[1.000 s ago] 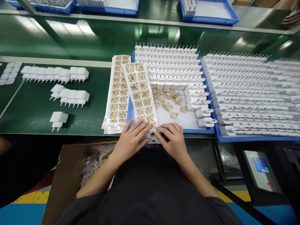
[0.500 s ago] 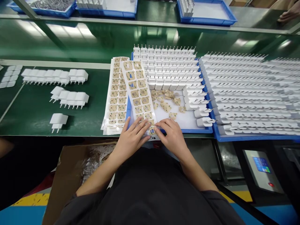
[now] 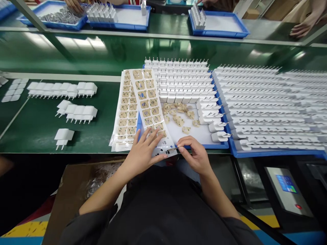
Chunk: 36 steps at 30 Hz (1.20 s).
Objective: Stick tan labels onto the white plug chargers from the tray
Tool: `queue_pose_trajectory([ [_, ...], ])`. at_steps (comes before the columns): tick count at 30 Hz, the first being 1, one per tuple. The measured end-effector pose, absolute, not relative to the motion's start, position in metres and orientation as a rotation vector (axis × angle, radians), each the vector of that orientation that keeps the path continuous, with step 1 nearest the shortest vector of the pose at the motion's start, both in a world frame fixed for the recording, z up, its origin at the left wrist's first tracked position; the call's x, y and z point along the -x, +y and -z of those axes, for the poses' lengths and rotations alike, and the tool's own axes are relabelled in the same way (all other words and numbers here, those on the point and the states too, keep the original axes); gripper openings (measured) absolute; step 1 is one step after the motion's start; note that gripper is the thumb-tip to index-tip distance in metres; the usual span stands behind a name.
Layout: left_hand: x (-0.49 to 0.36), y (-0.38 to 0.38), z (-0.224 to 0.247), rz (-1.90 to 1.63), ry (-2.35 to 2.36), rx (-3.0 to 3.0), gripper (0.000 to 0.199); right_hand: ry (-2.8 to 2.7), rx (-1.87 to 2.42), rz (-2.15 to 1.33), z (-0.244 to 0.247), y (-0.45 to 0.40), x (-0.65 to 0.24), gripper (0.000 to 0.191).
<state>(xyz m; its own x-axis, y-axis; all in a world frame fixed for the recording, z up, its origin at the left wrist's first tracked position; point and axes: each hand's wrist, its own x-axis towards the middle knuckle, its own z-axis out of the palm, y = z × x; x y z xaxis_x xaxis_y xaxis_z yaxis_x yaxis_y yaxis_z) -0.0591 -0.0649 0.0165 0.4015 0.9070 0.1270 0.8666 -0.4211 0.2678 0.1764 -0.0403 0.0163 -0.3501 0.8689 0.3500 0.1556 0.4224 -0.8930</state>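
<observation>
My left hand (image 3: 143, 151) lies spread on the lower end of a white sheet of tan stickers (image 3: 146, 103), holding it flat. Pinched between the thumb and forefinger of my right hand (image 3: 194, 154) is a sticker (image 3: 173, 149), seen nearly edge-on at the sheet's bottom corner. Bare backing with small dark marks shows there. Under the sheet's left side lies a stack of similar sheets (image 3: 124, 114). Behind my right hand, crumpled tan pieces (image 3: 178, 120) lie in a blue tray (image 3: 201, 147) with rows of white plug adapters (image 3: 182, 85).
More white adapters (image 3: 63, 136) lie on the green bench at left, near pale square pieces (image 3: 15, 89). A second full tray (image 3: 276, 153) stands at right. Beyond the rail are blue trays (image 3: 219, 33) and other people's hands (image 3: 302, 29). A cardboard box (image 3: 65, 204) is below.
My right hand has moved slightly right and away from the sheet, with the lowest sticker lifting off in its fingers. My left hand stays on the sheet. The view has tilted up slightly.
</observation>
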Motion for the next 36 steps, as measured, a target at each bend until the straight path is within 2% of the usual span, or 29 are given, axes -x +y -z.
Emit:
queue_pose_trajectory([
  [6, 0.045, 0.036, -0.051, -0.783, 1.612, -2.544, 0.049, -1.656, 0.931, -1.113, -0.003, -0.043, -0.178, 0.005],
  [9, 0.027, 0.101, -0.044, -0.907, 1.608, -2.578, 0.046, -1.620, 0.949, -1.113, -0.002, -0.041, -0.179, 0.003],
  [13, 0.008, 0.141, -0.027, -0.920, 1.575, -2.527, 0.029, -1.665, 0.913, -1.047, -0.004, -0.040, -0.182, 0.004],
  [17, 0.013, 0.118, -0.043, -1.045, 1.484, -2.453, 0.023, -1.609, 0.910, -1.051, -0.001, -0.041, -0.183, 0.006],
  [22, 0.035, 0.039, -0.068, -1.254, 1.191, -1.888, 0.042, -1.417, 0.813, -1.139, -0.009, -0.044, -0.175, 0.002],
  [26, 0.037, -0.014, -0.046, -1.277, 0.908, -1.414, 0.056, -1.437, 0.670, -1.178, -0.028, -0.046, -0.162, 0.005],
  [31, 0.032, -0.044, -0.015, -1.232, 0.882, -1.300, 0.042, -1.545, 0.701, -1.157, -0.039, -0.047, -0.151, 0.000],
  [36, 0.031, -0.056, -0.011, -1.328, 1.034, -1.399, 0.041, -1.560, 0.778, -1.180, -0.034, -0.050, -0.150, 0.002],
])
